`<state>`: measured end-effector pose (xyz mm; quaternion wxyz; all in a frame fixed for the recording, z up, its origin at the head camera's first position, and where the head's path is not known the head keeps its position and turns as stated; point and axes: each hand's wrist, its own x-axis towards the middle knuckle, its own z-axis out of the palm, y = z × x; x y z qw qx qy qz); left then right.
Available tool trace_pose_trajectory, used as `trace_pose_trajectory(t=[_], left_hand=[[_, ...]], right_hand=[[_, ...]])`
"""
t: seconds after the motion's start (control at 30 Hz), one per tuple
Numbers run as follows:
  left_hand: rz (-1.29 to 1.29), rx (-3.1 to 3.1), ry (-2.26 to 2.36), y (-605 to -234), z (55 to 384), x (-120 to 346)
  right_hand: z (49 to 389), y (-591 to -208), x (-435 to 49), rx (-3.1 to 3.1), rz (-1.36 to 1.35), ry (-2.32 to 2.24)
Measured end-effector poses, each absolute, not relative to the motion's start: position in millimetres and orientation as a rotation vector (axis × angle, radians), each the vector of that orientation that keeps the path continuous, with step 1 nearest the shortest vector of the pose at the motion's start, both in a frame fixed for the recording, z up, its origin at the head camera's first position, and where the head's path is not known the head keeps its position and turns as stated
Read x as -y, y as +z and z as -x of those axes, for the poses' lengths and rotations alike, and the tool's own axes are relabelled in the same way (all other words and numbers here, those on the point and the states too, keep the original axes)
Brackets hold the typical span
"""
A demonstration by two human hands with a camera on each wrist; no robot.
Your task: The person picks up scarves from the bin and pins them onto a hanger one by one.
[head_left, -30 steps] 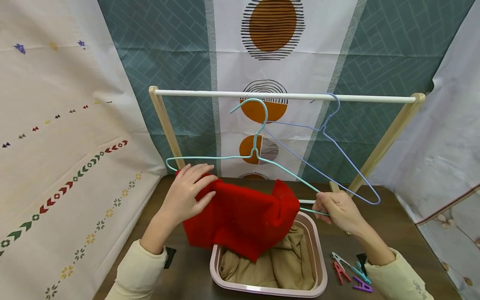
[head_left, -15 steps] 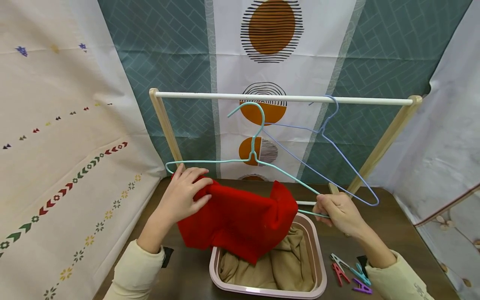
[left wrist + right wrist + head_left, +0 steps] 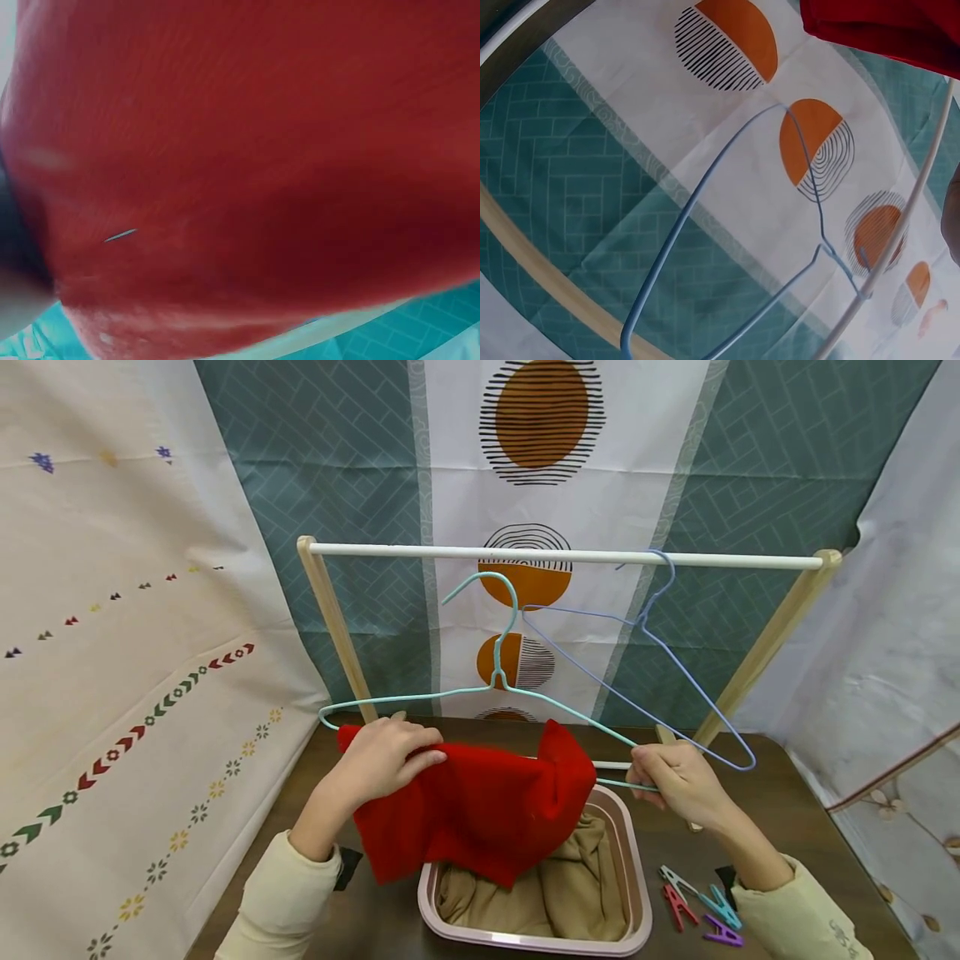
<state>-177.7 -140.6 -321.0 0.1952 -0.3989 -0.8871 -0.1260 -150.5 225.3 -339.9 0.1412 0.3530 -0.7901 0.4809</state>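
Observation:
A red cloth (image 3: pixel 480 802) is draped over the lower part of a mint-green clothes hanger (image 3: pixel 420 697) in the head view. My left hand (image 3: pixel 386 760) grips the cloth's upper left edge, below the hanger's left arm; its fingertips are partly hidden. My right hand (image 3: pixel 678 781) holds the right corner of that hanger. In the left wrist view the red cloth (image 3: pixel 240 150) fills nearly everything, hiding the fingers. At the top of the right wrist view a corner of the cloth (image 3: pixel 885 30) shows.
A blue hanger (image 3: pixel 693 681) hangs on the white rail (image 3: pixel 420 552) of a wooden-legged rack. Below the cloth stands a pink basket (image 3: pixel 643 893) with tan fabric (image 3: pixel 577 902) inside. Several clothespins (image 3: pixel 678 906) lie on the dark table (image 3: pixel 375 914) at right.
My left hand has moved down and slightly right, carrying the cloth's left edge lower. The mint-green hanger's hook has tilted left and dropped a little. My right hand stays nearly where it was.

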Motion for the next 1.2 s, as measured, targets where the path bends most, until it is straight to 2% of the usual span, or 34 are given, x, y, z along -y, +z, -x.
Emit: trace_pose_trajectory(t=[0.2, 0.5, 0.77, 1.03, 1.2], left_hand=[[1.123, 2.662, -0.403, -313, 171, 131], [1.228, 2.319, -0.351, -327, 154, 68], [1.311, 2.206, -0.357, -336, 153, 32], [1.177, 2.095, -0.536, -330, 161, 22], [0.943, 2.028, -0.697, -320, 165, 17]], right_hand=[[151, -341, -221, 2.301, -1.041, 1.419], [152, -343, -215, 2.323, -1.007, 1.432], [154, -344, -211, 2.226, -1.111, 1.464], [156, -341, -208, 2.179, -1.170, 1.395], [157, -340, -205, 2.169, -1.220, 1.380]])
